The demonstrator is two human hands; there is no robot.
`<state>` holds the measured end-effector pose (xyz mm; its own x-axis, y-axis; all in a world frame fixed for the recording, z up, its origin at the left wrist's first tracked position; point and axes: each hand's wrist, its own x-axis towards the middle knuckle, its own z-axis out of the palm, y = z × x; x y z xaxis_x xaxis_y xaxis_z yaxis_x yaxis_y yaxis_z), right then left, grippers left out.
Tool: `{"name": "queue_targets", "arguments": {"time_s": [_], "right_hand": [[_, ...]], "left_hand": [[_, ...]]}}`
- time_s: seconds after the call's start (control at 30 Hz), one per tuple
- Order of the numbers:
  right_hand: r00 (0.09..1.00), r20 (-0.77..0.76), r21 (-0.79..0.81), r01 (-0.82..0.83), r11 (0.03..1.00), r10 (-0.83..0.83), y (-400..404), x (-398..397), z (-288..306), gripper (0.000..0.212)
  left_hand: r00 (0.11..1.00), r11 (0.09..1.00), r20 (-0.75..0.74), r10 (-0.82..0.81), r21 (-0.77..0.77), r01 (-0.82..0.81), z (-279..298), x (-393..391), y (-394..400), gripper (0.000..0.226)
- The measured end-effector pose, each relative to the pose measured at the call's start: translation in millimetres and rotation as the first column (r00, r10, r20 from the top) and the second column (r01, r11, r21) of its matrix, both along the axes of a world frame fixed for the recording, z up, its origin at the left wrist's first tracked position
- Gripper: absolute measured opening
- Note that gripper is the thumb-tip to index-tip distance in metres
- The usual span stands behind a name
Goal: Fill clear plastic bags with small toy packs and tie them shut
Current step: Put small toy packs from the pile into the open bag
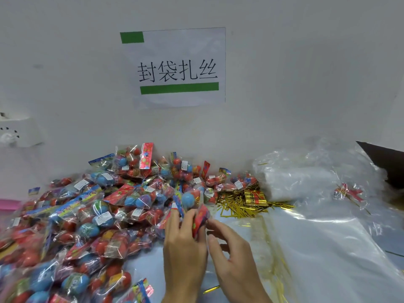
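The left hand (183, 243) has its fingers curled round a small toy pack (197, 212) and holds it up just above the desk (341, 254). The right hand (231, 254) is right beside it, with its fingertips touching the low end of the same pack; I cannot tell if it pinches the pack or only touches it. The pack is long and thin. It stands almost upright, leaning a little away from the person, with a blue ball at the top end and a red card with flowers at the low end, all in shiny clear wrap. To the left lies a big pile of toy packs (87, 217) like it, full of red and blue balls. Behind the hands sits a heap of gold twist ties (244, 204). To the right, clear plastic bags (306, 178) lie flat and crumpled on the desk. A paper sign (178, 68) with green stripes hangs on the wall.
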<state>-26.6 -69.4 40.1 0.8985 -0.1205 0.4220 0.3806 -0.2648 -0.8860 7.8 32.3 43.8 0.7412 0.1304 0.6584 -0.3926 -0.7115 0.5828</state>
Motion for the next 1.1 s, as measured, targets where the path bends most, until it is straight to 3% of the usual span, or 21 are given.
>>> {"name": "queue_targets", "arguments": {"time_s": [0.13,0.27,0.4,0.57,0.67,0.73,0.83,0.97,1.1], "right_hand": [[0.992,-0.072,0.126,-0.091,0.988,0.101,1.3,-1.1,-5.3,0.037],[0.984,-0.105,0.294,-0.107,0.950,0.144,-1.9,1.1,-5.4,0.050],[0.983,-0.130,0.412,-0.065,0.909,0.130,-7.4,4.6,-7.2,0.049],[0.977,-0.208,0.399,0.127,0.908,-0.045,-8.3,9.3,-11.5,0.014],[0.956,-0.274,0.398,0.212,0.893,-0.104,-9.8,11.7,-13.2,0.023],[0.950,-0.289,0.417,0.236,0.878,-0.119,-8.8,13.1,-13.0,0.031],[0.939,-0.326,0.467,0.260,0.845,-0.108,-7.6,15.6,-11.8,0.038],[0.918,-0.375,0.428,0.298,0.853,-0.133,-7.3,17.0,-13.8,0.033],[0.914,-0.381,0.427,0.310,0.849,-0.142,-5.0,16.7,-11.6,0.038]], "left_hand": [[0.997,0.981,0.075,-0.033,0.194,0.018,-12.3,-2.2,2.6,0.062],[0.979,0.963,0.117,-0.169,0.233,0.138,-16.9,-6.5,5.0,0.056],[0.952,0.942,0.107,-0.287,0.212,0.260,-18.8,-12.2,12.1,0.063],[0.923,0.906,0.016,-0.383,0.201,0.373,-12.0,-18.8,11.2,0.062],[0.901,0.891,-0.059,-0.431,0.129,0.435,-10.9,-22.0,12.9,0.068],[0.893,0.894,-0.042,-0.448,0.010,0.449,-10.5,-23.5,14.9,0.058],[0.951,0.940,0.036,-0.307,-0.147,0.309,-7.1,-20.7,15.8,0.035],[0.988,0.930,0.103,-0.114,-0.338,0.143,-4.4,-13.0,19.2,0.033],[0.986,0.953,0.164,0.007,-0.300,0.043,-3.9,-10.5,24.4,0.036]]}}
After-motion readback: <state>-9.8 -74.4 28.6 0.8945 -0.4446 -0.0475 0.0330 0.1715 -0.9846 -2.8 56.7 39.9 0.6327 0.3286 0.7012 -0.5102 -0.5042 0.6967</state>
